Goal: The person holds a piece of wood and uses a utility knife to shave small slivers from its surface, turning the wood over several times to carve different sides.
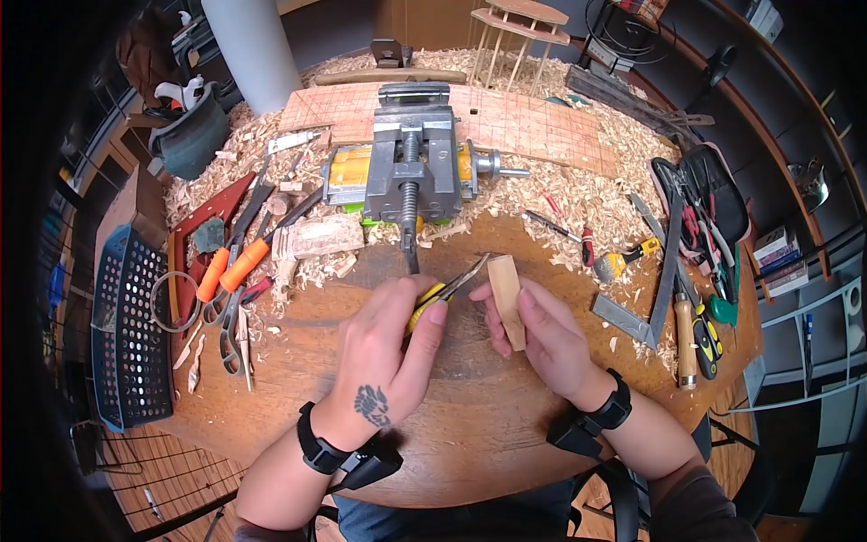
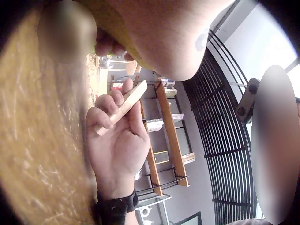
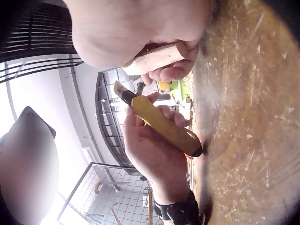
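Observation:
My left hand (image 1: 386, 339) grips a yellow utility knife (image 3: 164, 124), its blade (image 3: 123, 89) extended and pointing toward the other hand. In the head view the blade tip lies close beside the top of a small tapered piece of wood (image 1: 508, 303). That pale piece is pinched between thumb and fingers of my right hand (image 1: 558, 339). From the left wrist view the wood (image 2: 123, 108) shows as a slim, slanted block with flat faces across the fingers. Both hands are over the near part of the wooden table (image 1: 488, 443).
A metal vise (image 1: 414, 163) stands at the back centre among wood shavings (image 1: 542, 203). Orange-handled tools (image 1: 242, 264), scissors (image 1: 233, 348) and a blue basket (image 1: 134, 334) lie left. On the right are a try square (image 1: 632, 323), a chisel (image 1: 686, 348) and a tool pouch (image 1: 718, 194).

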Motion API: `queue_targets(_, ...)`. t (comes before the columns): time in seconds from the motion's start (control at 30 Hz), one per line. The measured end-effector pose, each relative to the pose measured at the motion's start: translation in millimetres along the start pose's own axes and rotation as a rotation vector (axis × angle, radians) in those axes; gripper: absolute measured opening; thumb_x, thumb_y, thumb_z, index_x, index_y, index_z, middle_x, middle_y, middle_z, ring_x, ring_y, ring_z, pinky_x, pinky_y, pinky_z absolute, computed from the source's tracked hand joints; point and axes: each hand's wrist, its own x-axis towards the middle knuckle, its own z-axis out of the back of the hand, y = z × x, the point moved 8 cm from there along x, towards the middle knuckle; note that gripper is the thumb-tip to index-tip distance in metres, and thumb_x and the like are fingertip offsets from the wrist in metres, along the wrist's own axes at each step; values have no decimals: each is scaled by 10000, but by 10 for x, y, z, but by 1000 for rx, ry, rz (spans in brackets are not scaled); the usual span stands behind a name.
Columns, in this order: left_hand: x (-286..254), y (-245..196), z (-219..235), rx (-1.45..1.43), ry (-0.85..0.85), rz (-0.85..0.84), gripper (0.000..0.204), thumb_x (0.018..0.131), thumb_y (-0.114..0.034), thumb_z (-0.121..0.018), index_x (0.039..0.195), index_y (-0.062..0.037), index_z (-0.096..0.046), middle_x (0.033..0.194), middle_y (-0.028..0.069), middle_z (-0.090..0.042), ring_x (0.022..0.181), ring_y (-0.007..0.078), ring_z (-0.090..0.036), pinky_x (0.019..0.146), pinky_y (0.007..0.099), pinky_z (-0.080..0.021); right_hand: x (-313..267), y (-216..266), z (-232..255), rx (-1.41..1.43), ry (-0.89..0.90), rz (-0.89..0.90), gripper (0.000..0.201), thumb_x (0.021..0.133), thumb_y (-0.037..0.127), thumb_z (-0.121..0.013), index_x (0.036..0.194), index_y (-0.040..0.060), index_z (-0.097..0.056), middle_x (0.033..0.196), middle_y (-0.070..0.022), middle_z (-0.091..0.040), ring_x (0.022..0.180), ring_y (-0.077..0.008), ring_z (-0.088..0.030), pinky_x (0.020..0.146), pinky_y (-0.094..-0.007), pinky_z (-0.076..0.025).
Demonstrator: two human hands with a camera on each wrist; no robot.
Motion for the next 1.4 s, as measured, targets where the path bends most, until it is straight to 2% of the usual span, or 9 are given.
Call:
queue_targets(0.17,5,3,-3,5,-13,-5,194,1016,-154,-613,1126,2,-648,951,214,-655,826,425,-669,709,446,-531,-4,-7,-1,9,-2,-9,515,1160,396,-314,1357,3,-582,932,-12,-538,783,-109,-519,730,-257,-439)
queue_targets(0.27,7,-14,0,30,-39,-50,204,978,-157,-667,1120,-11,-654,928,198,-642,801,409,-673,678,436,-530,-10,7,-15,41,-1,7,517,1161,408,-318,1359,2,-569,936,-12,-542,745,-91,-483,681,-243,-415)
queue_targets(0.43,-7,-62,-65,148,-26,-127,293,888,-210,-785,1103,-42,-678,883,138,-614,654,334,-659,558,401,-525,-46,-92,9,85,5,-119,553,1146,461,-342,1432,11,-490,960,-22,-546,645,-66,-362,574,-219,-301)
queue_targets(0.57,-21,-84,-101,211,18,-117,314,870,-219,-800,1105,-40,-693,871,118,-605,612,298,-648,532,386,-524,-60,-105,2,234,-12,-153,554,1136,505,-367,1407,52,-536,900,36,-479,661,-42,-364,578,-204,-287)
queue_targets(0.67,-24,-118,-125,233,25,-194,346,860,-226,-806,1130,-35,-706,850,104,-589,598,273,-645,522,376,-521,-60,-66,-55,210,94,-131,565,1123,503,-421,1483,71,-481,911,48,-497,667,-26,-354,577,-194,-277)
queue_targets(0.73,-31,-138,-143,269,45,-201,373,847,-222,-810,1150,-26,-713,843,98,-581,603,272,-646,529,378,-524,-53,-12,-99,80,153,-57,549,1123,430,-475,1539,76,-424,950,52,-518,676,-17,-364,579,-186,-289)
queue_targets(0.87,-44,-188,-141,268,63,-239,394,841,-218,-812,1163,-15,-710,835,99,-577,612,275,-649,540,378,-527,-58,-21,-111,62,114,-62,510,1124,354,-504,1540,72,-418,964,58,-530,677,-11,-379,582,-184,-315)
queue_targets(1.17,-53,-203,-127,287,65,-231,432,845,-220,-816,1181,23,-698,839,119,-590,646,297,-662,563,390,-536,-50,-44,-141,60,114,-45,422,1143,316,-454,1482,65,-451,938,50,-513,675,-9,-402,583,-181,-343)
queue_targets(1.4,-63,-224,-126,288,78,-249,414,834,-217,-825,1153,21,-710,861,124,-614,652,308,-674,569,390,-542,-87,-55,-101,-52,84,-41,422,1128,430,-436,1336,63,-457,914,14,-500,679,-39,-409,585,-209,-350)
